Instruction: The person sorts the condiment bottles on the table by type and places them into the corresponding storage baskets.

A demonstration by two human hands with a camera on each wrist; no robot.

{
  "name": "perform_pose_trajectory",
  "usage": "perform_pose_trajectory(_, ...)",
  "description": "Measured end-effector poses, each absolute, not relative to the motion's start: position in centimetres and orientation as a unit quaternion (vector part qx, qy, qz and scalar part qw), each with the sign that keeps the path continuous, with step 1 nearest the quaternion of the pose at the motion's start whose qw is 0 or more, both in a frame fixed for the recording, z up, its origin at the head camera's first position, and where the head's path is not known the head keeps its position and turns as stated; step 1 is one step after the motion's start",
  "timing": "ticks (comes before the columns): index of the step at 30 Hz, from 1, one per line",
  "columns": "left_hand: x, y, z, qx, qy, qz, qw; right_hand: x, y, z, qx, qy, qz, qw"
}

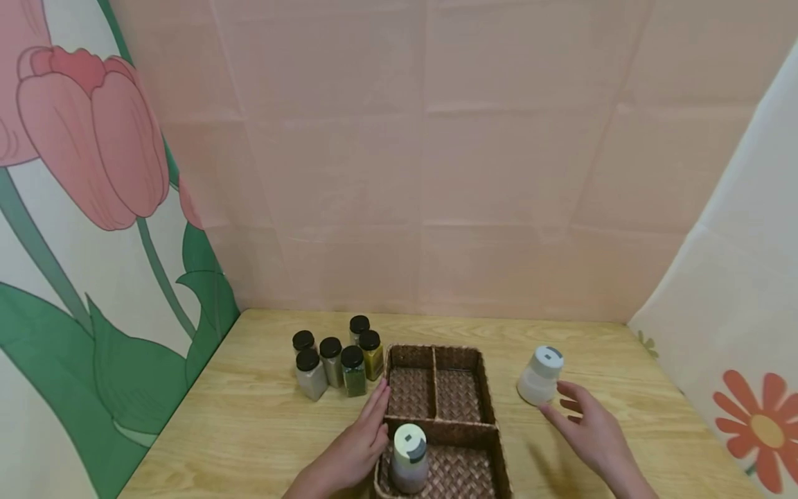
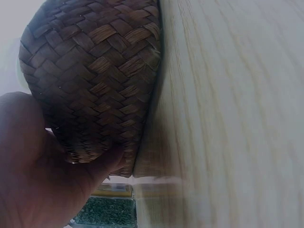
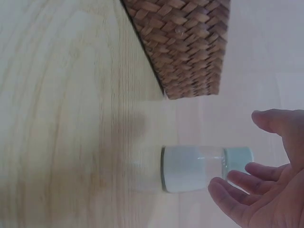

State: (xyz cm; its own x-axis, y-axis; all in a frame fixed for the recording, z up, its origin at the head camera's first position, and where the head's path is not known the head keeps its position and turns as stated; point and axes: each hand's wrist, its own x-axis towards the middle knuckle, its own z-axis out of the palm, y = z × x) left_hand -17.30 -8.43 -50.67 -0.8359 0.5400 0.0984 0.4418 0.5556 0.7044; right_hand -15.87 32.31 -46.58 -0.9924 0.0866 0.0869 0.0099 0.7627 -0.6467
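A brown woven basket [image 1: 436,421] with three compartments stands at the front middle. My left hand [image 1: 357,447] rests along its left outer side, fingers extended; in the left wrist view the fingers [image 2: 107,164] touch the woven wall. A seasoning jar with a white lid [image 1: 410,450] is upright in the basket's large near compartment. To the right of the basket, another white-lidded jar [image 1: 539,378] with white contents stands on the table. Beside it is my right hand [image 1: 589,426], thumb and fingers spread around its near right side without gripping it, as the right wrist view shows.
Several black-lidded spice jars [image 1: 352,374] are grouped left of the basket, some with green or yellow contents. The wooden table [image 1: 237,409] meets a pink cloth backdrop [image 1: 424,173] behind. Printed cloths with flowers hang at the left and right sides.
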Motion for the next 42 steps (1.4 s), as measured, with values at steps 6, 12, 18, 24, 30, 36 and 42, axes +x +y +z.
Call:
perform_pose_trajectory(6,-17.4,-8.4,-50.8,0.282,0.88,0.378,0.062,-16.6,33.2,-46.6,-0.035,-0.937,0.344,0.047)
perform_pose_trajectory(12,-17.4,-8.4,-50.8,0.281,0.88,0.378,0.063,-17.3,33.6,-46.6,-0.032,-0.938,0.342,0.049)
perform_pose_trajectory(18,-17.5,-8.4,-50.7,0.277,0.878,0.385,0.068,-18.0,33.7,-46.7,-0.036,-0.936,0.35,0.035)
perform_pose_trajectory(24,-17.5,-8.4,-50.8,0.274,0.876,0.391,0.075,-18.5,33.8,-47.0,-0.027,-0.934,0.353,0.055)
perform_pose_trajectory(30,-17.5,-8.4,-50.7,0.272,0.875,0.392,0.079,-19.0,33.9,-47.1,-0.027,-0.933,0.353,0.072)
perform_pose_trajectory(36,-17.5,-8.4,-50.7,0.271,0.875,0.393,0.079,-19.4,34.0,-47.2,-0.031,-0.931,0.359,0.059)
perform_pose_trajectory(42,-17.5,-8.4,-50.7,0.269,0.875,0.394,0.081,-19.9,34.1,-47.3,-0.034,-0.927,0.372,0.045)
